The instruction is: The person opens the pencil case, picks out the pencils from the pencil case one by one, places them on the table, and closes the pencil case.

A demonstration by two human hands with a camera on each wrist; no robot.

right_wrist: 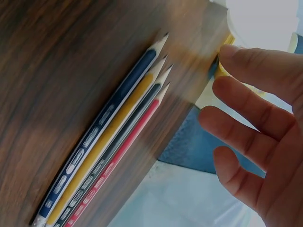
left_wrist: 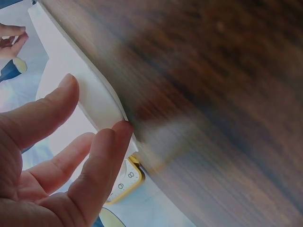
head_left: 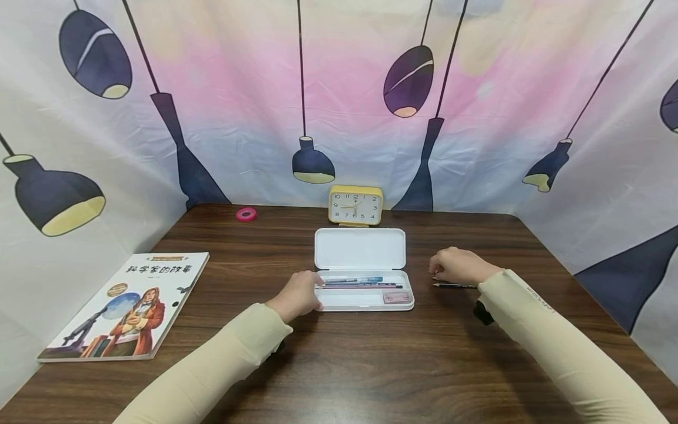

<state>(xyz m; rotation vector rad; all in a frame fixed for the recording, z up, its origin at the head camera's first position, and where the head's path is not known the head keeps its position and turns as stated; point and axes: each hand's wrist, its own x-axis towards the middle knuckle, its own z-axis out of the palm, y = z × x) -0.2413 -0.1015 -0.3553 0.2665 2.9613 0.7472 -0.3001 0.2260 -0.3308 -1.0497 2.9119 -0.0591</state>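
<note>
Touches one white rectangular pencil case (head_left: 360,249), centre, with loosely spread left hand (head_left: 299,293); poises relaxed, empty right hand (head_left: 459,265) near four wooden pencils (right_wrist: 114,126), right.

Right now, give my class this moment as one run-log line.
left hand: touching open pencil case | right hand: near four pencils, gripping none

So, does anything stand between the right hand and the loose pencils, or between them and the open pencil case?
Nothing visible: the right hand is close to the loose pencils, and only tabletop separates them from the pencil case.
</note>
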